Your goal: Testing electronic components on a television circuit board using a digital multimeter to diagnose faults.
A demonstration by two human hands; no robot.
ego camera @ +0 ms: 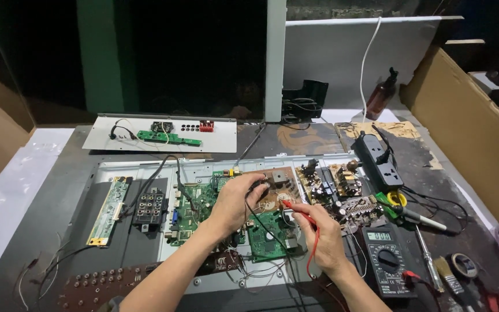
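My left hand point(237, 199) pinches a black multimeter probe point(259, 187), its tip down on a brown circuit board point(275, 188). A thin black lead runs from it across a green circuit board point(268, 236). In my right hand point(321, 231) is a red probe point(293, 209), pointing left onto the same brown board, with its red lead looping down past my palm. Both boards lie on the metal back panel of an opened flat screen point(140, 167). A dark digital multimeter point(387, 257) sits just right of my right wrist.
A larger green main board point(194, 208), a black connector block point(149, 207) and a long narrow green board point(110, 209) lie to the left. A black power strip point(379, 162), soldering iron point(423, 218), screwdriver point(428, 260) and tape roll point(463, 264) sit right. Cardboard flanks both sides.
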